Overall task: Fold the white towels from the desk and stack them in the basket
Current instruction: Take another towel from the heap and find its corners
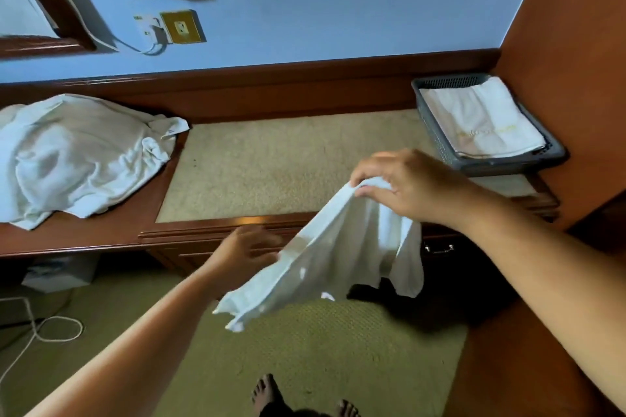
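A small white towel (325,257) hangs in the air in front of the desk's front edge. My right hand (403,184) pinches its top corner. My left hand (249,249) is blurred, with fingers spread, right beside the towel's lower left edge; whether it touches the cloth I cannot tell. A heap of unfolded white towels (78,156) lies on the desk's left end. The grey basket (440,142) stands at the desk's right end with a folded white towel (481,118) flat inside it.
The wooden desk (101,234) has a beige inlay top (271,166) and runs along a blue wall. A wooden cabinet side (576,44) rises at the right behind the basket. A white cable (50,328) loops on the carpet at the left. My bare feet (267,393) stand below.
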The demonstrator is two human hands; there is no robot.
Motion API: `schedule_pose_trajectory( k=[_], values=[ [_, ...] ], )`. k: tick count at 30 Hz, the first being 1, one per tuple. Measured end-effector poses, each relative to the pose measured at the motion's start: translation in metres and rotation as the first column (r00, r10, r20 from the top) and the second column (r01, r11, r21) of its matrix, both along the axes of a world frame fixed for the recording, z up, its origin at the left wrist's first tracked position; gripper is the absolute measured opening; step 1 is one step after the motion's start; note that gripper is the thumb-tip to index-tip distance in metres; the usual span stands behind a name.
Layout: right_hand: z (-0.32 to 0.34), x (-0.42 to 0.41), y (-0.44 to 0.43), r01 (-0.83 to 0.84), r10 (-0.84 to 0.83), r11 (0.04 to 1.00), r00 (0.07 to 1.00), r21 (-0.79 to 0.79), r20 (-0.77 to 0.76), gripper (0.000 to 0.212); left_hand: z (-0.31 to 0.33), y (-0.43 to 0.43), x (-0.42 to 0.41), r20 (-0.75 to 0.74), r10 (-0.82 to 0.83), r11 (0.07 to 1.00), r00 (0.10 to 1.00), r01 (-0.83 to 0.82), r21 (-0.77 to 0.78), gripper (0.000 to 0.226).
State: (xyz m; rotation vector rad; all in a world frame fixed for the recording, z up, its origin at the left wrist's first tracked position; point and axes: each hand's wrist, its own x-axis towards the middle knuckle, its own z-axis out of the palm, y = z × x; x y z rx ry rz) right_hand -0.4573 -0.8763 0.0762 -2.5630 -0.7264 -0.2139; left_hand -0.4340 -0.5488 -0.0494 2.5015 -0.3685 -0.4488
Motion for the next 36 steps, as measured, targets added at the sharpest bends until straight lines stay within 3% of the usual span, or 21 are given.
schedule_pose_trajectory(
  k=[3,6,8,13,17,21,26,28,31,34,36],
  values=[
    [0.006,0.001,0.032,-0.099,0.099,0.995,0.995,-0.026,0.010,0.008,0.037,-0.060,-0.026,-0.006,-0.063,0.863,0.998,0.052,-0.503,0.036],
    [0.016,0.001,0.038,-0.088,0.088,0.996,0.996,0.005,0.014,0.008,0.048,-0.091,-0.046,0.009,0.181,0.706,0.983,-0.124,-0.698,0.020],
    [0.025,-0.001,0.038,-0.068,0.067,0.998,0.997,0.018,0.024,0.008,0.044,-0.099,-0.054,0.061,0.297,0.698,0.953,-0.173,-0.695,0.014],
    [0.040,-0.014,0.031,0.026,-0.029,0.999,0.995,0.026,0.098,0.007,0.032,-0.121,-0.072,0.053,0.147,0.802,0.988,-0.087,-0.592,0.015],
    [0.044,-0.024,0.007,0.181,-0.187,0.982,0.973,0.054,0.138,0.007,0.034,-0.128,-0.070,0.039,0.186,0.822,0.982,-0.133,-0.554,0.021],
    [0.034,-0.038,-0.036,0.367,-0.367,0.928,0.930,-0.064,0.011,0.005,0.053,-0.131,-0.061,0.152,0.127,0.825,0.980,-0.020,-0.564,0.018],
    [-0.008,-0.060,-0.058,0.430,-0.447,0.890,0.888,-0.151,-0.111,0.013,0.088,-0.136,-0.052,0.301,-0.058,0.855,0.952,0.203,-0.478,0.017],
    [-0.029,-0.067,-0.050,0.452,-0.459,0.888,0.866,-0.083,-0.199,0.012,0.096,-0.140,-0.050,0.346,-0.148,0.869,0.926,0.289,-0.402,0.018],
    [-0.051,-0.075,-0.030,0.454,-0.385,0.878,0.859,0.153,-0.337,0.026,0.103,-0.143,-0.049,0.378,-0.238,0.867,0.895,0.371,-0.332,0.017],
    [-0.064,-0.079,-0.009,0.342,-0.226,0.842,0.926,0.418,-0.302,0.038,0.108,-0.140,-0.048,0.371,-0.267,0.866,0.890,0.390,-0.312,0.015],
    [-0.066,-0.077,0.005,0.282,-0.173,0.813,0.952,0.509,-0.251,0.031,0.112,-0.138,-0.047,0.381,-0.265,0.871,0.886,0.390,-0.299,0.015]
  ],
)
